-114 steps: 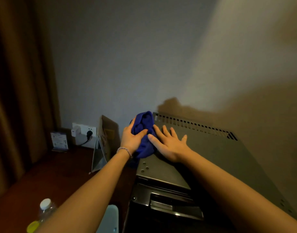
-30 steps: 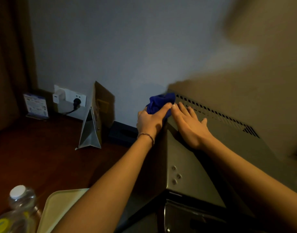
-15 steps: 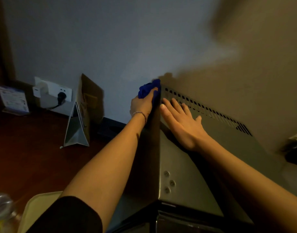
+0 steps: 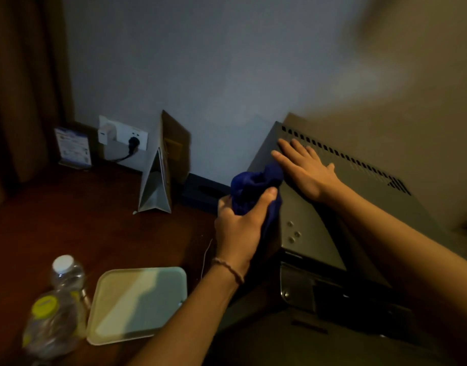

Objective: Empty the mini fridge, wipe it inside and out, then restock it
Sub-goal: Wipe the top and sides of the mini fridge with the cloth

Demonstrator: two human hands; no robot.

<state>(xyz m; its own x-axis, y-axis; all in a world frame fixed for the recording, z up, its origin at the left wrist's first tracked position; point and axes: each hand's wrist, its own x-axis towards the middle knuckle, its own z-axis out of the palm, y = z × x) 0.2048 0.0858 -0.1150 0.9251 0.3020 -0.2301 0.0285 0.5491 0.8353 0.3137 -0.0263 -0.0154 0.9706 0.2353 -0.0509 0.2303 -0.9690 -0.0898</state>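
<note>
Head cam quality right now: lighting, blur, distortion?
Head view: dim, warm light from the right, cooler grey wall to the left; the clear plastic bottles at lower left are motion-blurred; the left hand gripping the blue cloth stays fairly sharp; wide-angle lens bends the grey metal mini fridge edges.

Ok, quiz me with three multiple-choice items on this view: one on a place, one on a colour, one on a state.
1. Where is the cloth?
A. at the fridge's top left edge
B. on the tray
C. on the desk

2. What colour is the cloth?
A. white
B. blue
C. red

3. How is the right hand?
A. curled in a fist
B. gripping a bottle
C. flat on the fridge top

Answers:
1 A: the left hand grips the cloth against that edge.
2 B: the bunched cloth is deep blue.
3 C: its fingers lie straight on the top, beside the vent slots.
</note>
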